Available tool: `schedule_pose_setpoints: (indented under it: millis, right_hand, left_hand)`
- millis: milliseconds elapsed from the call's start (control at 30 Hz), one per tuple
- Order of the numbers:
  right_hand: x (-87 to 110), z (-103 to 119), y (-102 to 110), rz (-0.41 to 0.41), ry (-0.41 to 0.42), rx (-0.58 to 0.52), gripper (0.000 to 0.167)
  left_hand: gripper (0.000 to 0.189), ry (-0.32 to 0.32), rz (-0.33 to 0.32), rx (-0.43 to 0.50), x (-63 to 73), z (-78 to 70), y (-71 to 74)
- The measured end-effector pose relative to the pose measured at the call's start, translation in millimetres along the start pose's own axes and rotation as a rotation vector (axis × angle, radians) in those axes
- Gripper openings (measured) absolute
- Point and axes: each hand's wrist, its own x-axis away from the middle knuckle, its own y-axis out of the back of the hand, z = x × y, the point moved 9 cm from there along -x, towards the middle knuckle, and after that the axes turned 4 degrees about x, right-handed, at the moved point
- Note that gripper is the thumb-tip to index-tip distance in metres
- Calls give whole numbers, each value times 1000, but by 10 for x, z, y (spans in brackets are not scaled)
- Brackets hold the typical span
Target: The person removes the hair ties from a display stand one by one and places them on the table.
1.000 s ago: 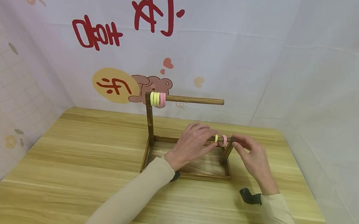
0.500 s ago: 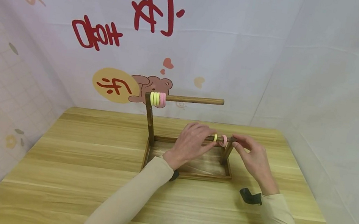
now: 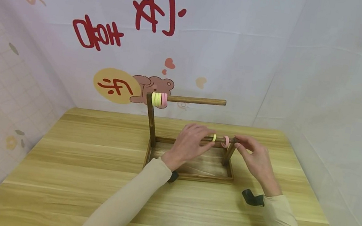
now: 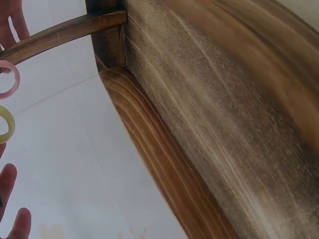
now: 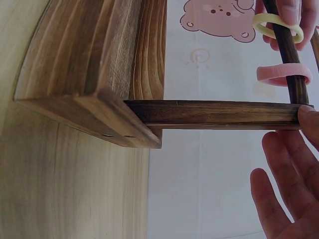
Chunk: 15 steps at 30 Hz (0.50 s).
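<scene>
A dark wooden stand [image 3: 206,178] has a long upper rod [image 3: 200,101] and a shorter lower rod [image 3: 220,139]. My left hand [image 3: 186,142] is at the lower rod, its thumb and fingers pinching a yellow ring [image 5: 264,19] threaded on it. Nearer the short post [image 5: 214,114], a pink ring [image 5: 274,74] hangs loosely round the same rod. My right hand [image 3: 254,157] pinches the top of that post, where the rod meets it; its other fingers are spread in the right wrist view. Several yellow rings [image 3: 155,100] and pink rings [image 3: 164,100] are bunched at the upper rod's post end.
The stand's tray-like base rests on a wood-grain table [image 3: 194,215]. A white printed cloth [image 3: 238,51] rises behind and at the sides. Black wrist-camera mounts [image 3: 252,198] stick out by both sleeves. The upper rod's right end is free.
My left hand has slid slightly left along the lower rod with the yellow ring, widening its distance from the pink ring. My right hand has stayed on the post.
</scene>
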Motion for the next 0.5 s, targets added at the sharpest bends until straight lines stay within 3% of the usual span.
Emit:
schedule_pose_setpoints:
  millis: [267,500]
  right_hand:
    - [0,-3,-6,3,-8,7,30]
    - [-4,-20,-9,0,-8,0,30]
  left_hand:
    - [36,98,38,90,27,93,-13]
    - [37,149,69,240,41,143,-29]
